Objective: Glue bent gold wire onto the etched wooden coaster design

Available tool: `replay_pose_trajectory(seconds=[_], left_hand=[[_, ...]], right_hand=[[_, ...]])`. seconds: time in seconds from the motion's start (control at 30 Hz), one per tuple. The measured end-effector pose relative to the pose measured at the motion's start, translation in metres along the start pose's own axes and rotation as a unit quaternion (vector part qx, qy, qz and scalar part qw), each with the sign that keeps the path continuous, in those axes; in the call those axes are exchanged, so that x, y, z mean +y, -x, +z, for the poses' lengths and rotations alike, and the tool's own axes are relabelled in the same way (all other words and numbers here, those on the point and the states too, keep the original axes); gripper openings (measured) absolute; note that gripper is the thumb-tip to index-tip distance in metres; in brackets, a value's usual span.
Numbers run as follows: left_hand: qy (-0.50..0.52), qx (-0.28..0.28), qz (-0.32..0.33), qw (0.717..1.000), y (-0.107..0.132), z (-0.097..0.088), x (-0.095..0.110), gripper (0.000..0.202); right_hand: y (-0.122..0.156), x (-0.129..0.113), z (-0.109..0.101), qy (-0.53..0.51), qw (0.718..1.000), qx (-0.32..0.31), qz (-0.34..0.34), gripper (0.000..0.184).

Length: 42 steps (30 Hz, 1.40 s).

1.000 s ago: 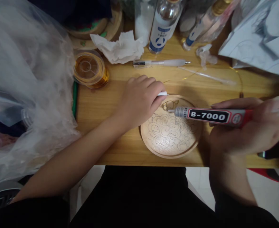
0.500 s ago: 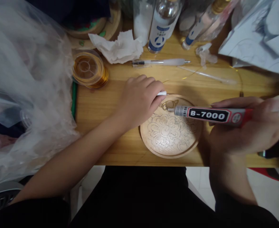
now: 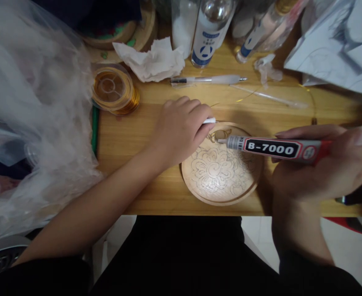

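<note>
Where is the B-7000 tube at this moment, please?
In the head view, the B-7000 tube is right of centre, held in the right hand, its nozzle over the round wooden plate, close to the gold wire shape.

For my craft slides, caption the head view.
Right hand holding a grey-and-black B-7000 tube over a round wooden plate with floral outlines, left hand gripping a slim white tool.

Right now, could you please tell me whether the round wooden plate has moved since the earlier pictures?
No; the round wooden plate shows no visible shift against the wooden table's front edge.
</note>
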<state>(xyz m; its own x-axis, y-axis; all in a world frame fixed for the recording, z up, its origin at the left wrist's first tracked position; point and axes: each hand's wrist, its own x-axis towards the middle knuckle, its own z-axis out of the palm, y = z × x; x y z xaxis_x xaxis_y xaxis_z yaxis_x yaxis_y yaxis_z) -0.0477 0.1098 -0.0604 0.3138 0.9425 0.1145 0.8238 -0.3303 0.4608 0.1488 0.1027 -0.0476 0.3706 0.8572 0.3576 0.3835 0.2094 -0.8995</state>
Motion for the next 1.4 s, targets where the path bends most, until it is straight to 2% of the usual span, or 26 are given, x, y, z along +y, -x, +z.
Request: replay_pose_trajectory(seconds=[0.37,0.5,0.77,0.9,1.07,1.3,1.4], left_hand=[[0.012,-0.011,-0.01,1.0,0.0,0.0,0.001,0.02],[0.015,-0.007,-0.005,1.0,0.001,0.0,0.0,0.021],[-0.002,-0.014,-0.009,1.0,0.0,0.0,0.0,0.021],[0.001,-0.004,0.0,1.0,0.0,0.0,0.0,0.022],[0.001,-0.001,0.001,1.0,0.001,0.001,-0.001,0.022],[-0.002,-0.009,-0.003,1.0,0.0,0.001,-0.001,0.02],[-0.003,-0.012,-0.006,1.0,0.0,0.0,0.0,0.02]], right_hand=[[-0.001,0.002,0.0,-0.033,0.999,-0.009,0.0,0.062],[0.0,0.002,0.0,-0.049,0.999,-0.011,-0.018,0.058],[0.001,-0.009,-0.001,0.005,1.0,-0.004,0.005,0.064],[0.001,-0.009,0.001,-0.005,0.999,-0.002,0.034,0.059],[0.001,-0.002,-0.001,-0.047,0.999,-0.019,-0.006,0.059],[-0.002,0.0,-0.003,-0.059,0.998,0.004,0.005,0.062],[-0.001,-0.001,-0.003,-0.063,0.998,-0.007,0.0,0.062]])
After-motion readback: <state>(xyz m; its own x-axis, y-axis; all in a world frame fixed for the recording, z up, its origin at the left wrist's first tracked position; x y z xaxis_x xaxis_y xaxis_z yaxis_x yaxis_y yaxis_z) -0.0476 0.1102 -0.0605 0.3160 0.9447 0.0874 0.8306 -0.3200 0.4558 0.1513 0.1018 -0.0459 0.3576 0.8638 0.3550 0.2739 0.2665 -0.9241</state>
